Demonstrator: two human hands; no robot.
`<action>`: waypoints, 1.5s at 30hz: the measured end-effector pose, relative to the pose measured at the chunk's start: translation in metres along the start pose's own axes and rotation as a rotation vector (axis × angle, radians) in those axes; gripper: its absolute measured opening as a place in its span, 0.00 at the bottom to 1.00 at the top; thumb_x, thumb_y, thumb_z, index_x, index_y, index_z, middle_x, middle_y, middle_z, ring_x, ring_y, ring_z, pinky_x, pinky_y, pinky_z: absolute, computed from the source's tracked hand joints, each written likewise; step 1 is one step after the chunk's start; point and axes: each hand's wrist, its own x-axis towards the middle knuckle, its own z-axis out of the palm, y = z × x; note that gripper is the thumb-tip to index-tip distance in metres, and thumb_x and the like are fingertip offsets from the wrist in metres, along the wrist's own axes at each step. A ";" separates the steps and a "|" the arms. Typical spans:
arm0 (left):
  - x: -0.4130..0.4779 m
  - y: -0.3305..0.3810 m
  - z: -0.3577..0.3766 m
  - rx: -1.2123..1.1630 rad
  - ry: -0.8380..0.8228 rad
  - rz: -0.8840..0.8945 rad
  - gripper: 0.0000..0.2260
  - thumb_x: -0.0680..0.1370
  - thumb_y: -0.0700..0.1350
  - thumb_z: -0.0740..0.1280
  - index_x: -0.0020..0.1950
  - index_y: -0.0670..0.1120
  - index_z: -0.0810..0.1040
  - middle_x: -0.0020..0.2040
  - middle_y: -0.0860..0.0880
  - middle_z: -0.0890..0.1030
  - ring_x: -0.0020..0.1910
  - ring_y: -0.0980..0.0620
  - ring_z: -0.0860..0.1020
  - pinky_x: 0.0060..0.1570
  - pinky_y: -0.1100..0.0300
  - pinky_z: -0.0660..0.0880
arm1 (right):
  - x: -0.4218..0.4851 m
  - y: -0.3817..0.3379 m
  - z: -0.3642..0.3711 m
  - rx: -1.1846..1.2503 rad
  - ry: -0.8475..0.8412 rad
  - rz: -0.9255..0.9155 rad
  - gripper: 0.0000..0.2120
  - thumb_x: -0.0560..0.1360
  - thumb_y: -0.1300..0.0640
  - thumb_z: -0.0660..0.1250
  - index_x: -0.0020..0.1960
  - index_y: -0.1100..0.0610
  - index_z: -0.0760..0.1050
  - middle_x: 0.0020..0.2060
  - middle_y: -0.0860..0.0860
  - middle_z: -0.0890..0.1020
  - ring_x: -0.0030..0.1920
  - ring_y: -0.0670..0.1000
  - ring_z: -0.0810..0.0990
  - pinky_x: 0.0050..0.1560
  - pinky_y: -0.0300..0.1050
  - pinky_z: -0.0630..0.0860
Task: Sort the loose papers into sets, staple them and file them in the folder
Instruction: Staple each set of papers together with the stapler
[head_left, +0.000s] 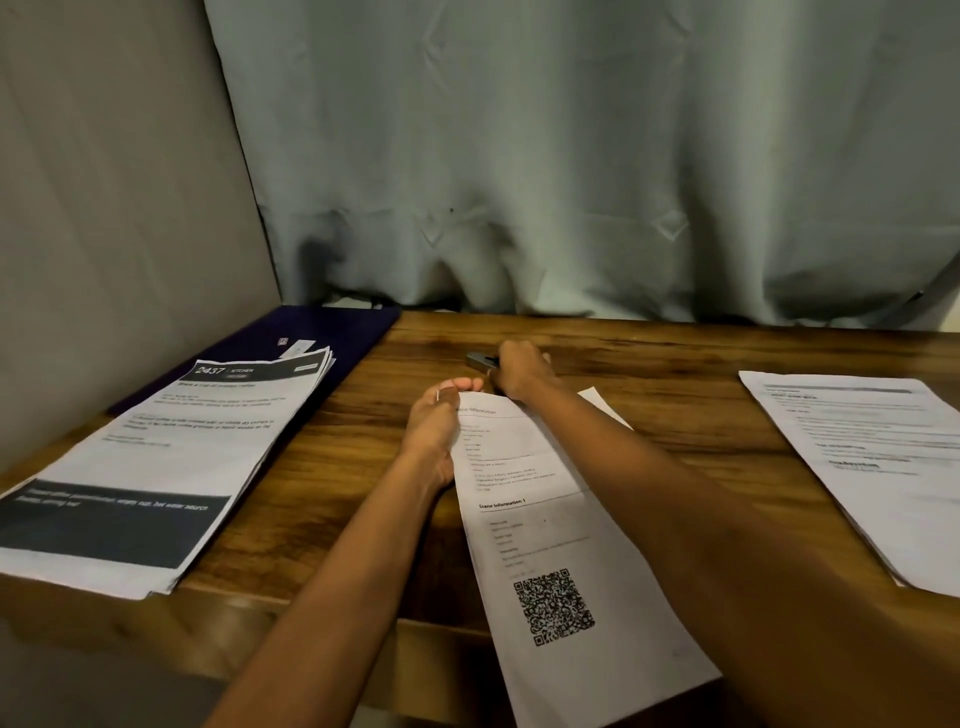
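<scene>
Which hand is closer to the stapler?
Right. The right hand grips the stapler. The left hand is just beside it, nearer the person, pinching the top corner of the middle papers.

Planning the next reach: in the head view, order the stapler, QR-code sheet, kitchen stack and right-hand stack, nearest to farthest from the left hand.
1. QR-code sheet, centre, held by the left hand.
2. Stapler, just beyond, in the right hand.
3. Kitchen stack, left.
4. Right-hand stack, far right.

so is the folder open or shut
Shut, it seems: the folder lies flat, labelled cover up, the paper stack overlapping it.
</scene>
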 end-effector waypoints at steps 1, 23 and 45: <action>0.000 0.000 0.000 -0.005 -0.001 0.000 0.11 0.83 0.39 0.56 0.44 0.43 0.75 0.47 0.45 0.82 0.43 0.50 0.79 0.53 0.53 0.77 | 0.000 -0.001 -0.001 0.001 0.009 0.012 0.13 0.78 0.55 0.63 0.60 0.59 0.75 0.60 0.58 0.78 0.63 0.59 0.73 0.63 0.53 0.68; -0.013 0.010 -0.004 0.197 0.018 0.019 0.09 0.82 0.40 0.58 0.51 0.43 0.78 0.48 0.43 0.81 0.41 0.49 0.80 0.46 0.54 0.79 | -0.039 0.025 -0.006 2.133 -0.073 0.206 0.13 0.81 0.65 0.56 0.63 0.59 0.69 0.53 0.57 0.79 0.60 0.58 0.76 0.65 0.53 0.70; -0.009 0.019 -0.046 0.552 -0.035 0.235 0.06 0.76 0.37 0.69 0.49 0.46 0.81 0.45 0.46 0.85 0.45 0.52 0.84 0.44 0.59 0.81 | -0.050 0.014 0.002 1.432 -0.141 -0.136 0.14 0.77 0.66 0.63 0.62 0.59 0.73 0.54 0.55 0.82 0.58 0.55 0.80 0.64 0.51 0.74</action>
